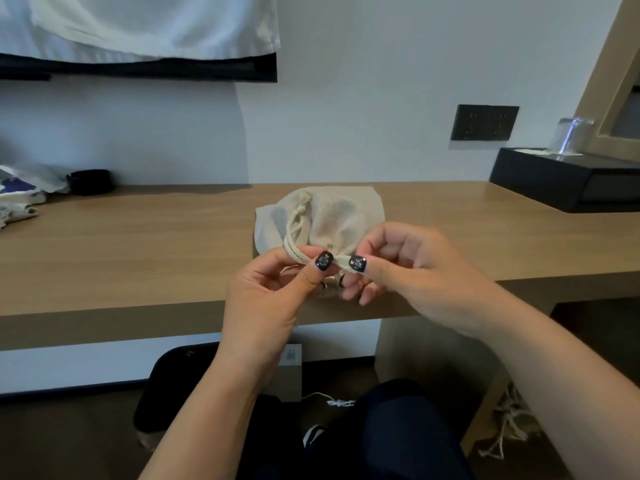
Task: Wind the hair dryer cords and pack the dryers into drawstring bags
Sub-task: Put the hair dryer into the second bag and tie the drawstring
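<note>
A long light-brown wooden desk (138,244) runs across the view against a white wall. On it, near the front edge, lies a bulging cream-coloured cloth drawstring bag (332,216). Its gathered mouth points toward the person and its closed end toward the wall, so its long axis runs front to back. The bag sits just beyond both hands, its mouth between them. The left hand (266,296) pinches a cream drawstring cord (294,251) between thumb and fingers at the left of the mouth. The right hand (408,268) pinches the cord's other side just beside it. A black rectangular tray (554,181) at the desk's right end carries an upturned clear glass (571,135)
</note>
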